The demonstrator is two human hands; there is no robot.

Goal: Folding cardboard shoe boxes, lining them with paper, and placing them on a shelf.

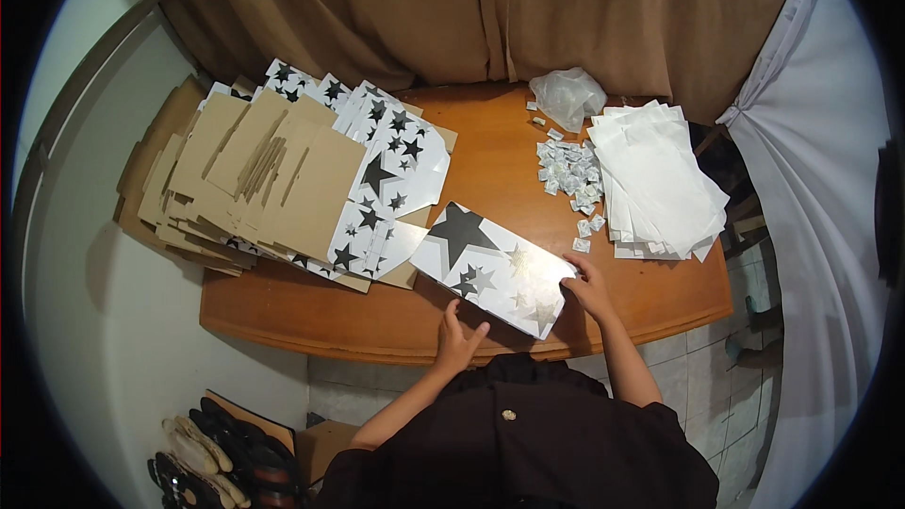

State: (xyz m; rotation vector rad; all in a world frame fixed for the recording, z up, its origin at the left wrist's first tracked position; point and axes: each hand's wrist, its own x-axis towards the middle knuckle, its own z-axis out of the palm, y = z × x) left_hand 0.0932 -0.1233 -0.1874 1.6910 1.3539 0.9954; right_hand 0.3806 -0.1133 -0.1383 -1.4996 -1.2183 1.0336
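Note:
A white cardboard box (495,269) with black, grey and gold stars lies at a slant near the table's front edge. My right hand (590,288) grips its right end, thumb on the near side and fingers at the far corner. By the box's near long edge is my left hand (459,341), thumb and forefinger apart; its fingertip meets or nearly meets the edge. The box's left end lies beside flat star-printed cardboard sheets (382,179).
Brown-backed cardboard pieces (302,179) pile up at the left. To the right are small silvery packets (568,168), a crumpled clear plastic bag (569,97) and a stack of white paper sheets (657,184). A brown curtain (584,9) hangs behind the wooden table (330,325). Shoes (222,452) stand lower left.

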